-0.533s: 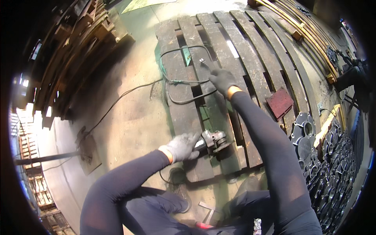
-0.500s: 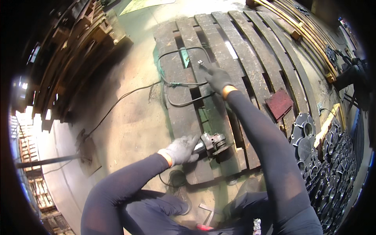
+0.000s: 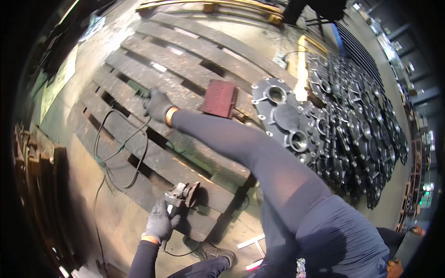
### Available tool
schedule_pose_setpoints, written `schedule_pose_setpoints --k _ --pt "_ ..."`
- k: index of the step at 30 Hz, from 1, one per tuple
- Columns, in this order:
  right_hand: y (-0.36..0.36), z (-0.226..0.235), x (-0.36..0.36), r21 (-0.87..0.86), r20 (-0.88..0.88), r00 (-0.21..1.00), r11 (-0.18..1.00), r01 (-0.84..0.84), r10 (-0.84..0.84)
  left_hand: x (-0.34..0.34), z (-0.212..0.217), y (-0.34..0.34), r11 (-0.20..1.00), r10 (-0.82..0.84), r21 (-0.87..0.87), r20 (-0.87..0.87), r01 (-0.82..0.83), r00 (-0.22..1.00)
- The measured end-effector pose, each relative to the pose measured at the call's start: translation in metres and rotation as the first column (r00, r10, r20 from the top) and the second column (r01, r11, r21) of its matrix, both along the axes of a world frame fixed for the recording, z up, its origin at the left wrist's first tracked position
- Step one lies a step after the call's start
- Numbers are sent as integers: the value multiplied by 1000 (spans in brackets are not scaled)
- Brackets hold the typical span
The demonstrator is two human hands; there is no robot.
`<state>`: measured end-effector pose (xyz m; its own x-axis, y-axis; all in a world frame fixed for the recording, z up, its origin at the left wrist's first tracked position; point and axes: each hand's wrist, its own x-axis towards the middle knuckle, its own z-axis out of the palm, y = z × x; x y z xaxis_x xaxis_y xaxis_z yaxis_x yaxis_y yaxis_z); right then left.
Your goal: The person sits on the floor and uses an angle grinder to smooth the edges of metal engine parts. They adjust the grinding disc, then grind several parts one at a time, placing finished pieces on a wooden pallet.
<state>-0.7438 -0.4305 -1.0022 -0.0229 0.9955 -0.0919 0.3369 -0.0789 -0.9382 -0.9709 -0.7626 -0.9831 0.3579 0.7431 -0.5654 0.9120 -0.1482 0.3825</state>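
Observation:
My left hand [image 3: 159,224], in a grey glove, is closed round the body of an angle grinder [image 3: 178,194] at the pallet's near edge. The grinder's worn disc faces right. Farther off, my right hand [image 3: 159,106], in a dark glove, is stretched over the slats with its fingers closed on the end of a black power cord [image 3: 147,144]. The cord's tip is blurred against the dark wood. From that hand the cord loops across the wooden pallet [image 3: 139,58], with a green knot or wrap partway along it.
A dark red block [image 3: 220,98] lies on the pallet, right of my right hand. Many black cast metal covers [image 3: 287,116] are stacked to the right. Stacked pallets [image 3: 39,185] stand at the left. A T-shaped metal tool [image 3: 252,243] lies on the floor by my shoe [image 3: 215,252].
My view has swung right, so the pallet appears turned and the metal covers show more fully. Both hands keep their hold on the grinder and the cord end.

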Motion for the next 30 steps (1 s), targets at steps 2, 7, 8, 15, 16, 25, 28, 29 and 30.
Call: schedule_pose_setpoints --k 2,7,8,15,16,25,28,29,30 --pt "-7 28 98 -130 -540 823 983 128 -178 21 7 1 999 -23 -33 23 23 999" --pt "-112 141 324 -82 -396 864 950 302 -309 51 24 -14 997 -76 -27 -144 73 987" --pt "-145 161 367 -52 -387 863 942 332 -326 71 34 -9 991 -124 -80 -242 107 962" --pt "-340 223 430 -209 -397 907 976 62 -143 282 188 -31 746 -283 655 148 121 947" --pt "-358 226 422 -232 -436 886 971 55 -155 317 196 -37 734 -353 670 242 108 904" --pt "-369 124 461 -86 -298 948 992 91 -113 390 185 -82 965 261 -140 413 -223 872" --pt "-344 87 552 149 282 839 885 442 -466 337 180 -89 975 177 27 514 -222 839" --pt "-336 85 569 79 470 714 830 552 -519 326 183 -91 969 214 5 485 -247 848" --pt "-327 69 590 84 569 653 826 557 -499 317 185 -95 956 254 0 497 -293 830"
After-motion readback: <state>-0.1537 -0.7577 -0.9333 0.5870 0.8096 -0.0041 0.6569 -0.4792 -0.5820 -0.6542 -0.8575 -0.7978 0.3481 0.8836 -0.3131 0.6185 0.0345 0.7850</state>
